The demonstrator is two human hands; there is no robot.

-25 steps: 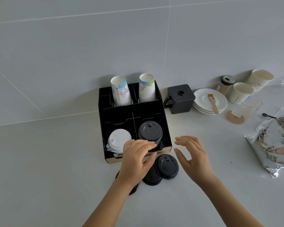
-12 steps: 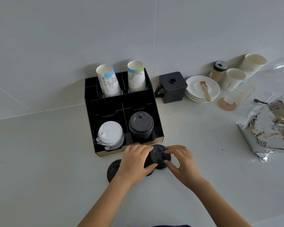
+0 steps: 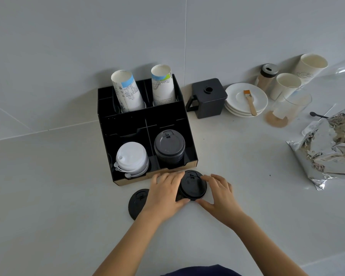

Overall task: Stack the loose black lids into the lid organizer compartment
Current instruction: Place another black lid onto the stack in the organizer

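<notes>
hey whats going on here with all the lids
A person is tidying loose black lids on the counter. Both hands, left hand and right hand, are closed around a black lid just in front of the black organizer. Another loose lid lies on the counter beside the left wrist. The organizer's front right compartment already holds a stack of black lids; white lids sit in the front left one.

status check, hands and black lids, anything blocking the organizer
Left hand and right hand both gripping loose black lids on counter. One more lid under left wrist. Black stack compartment open, nothing in the way.
</notes>
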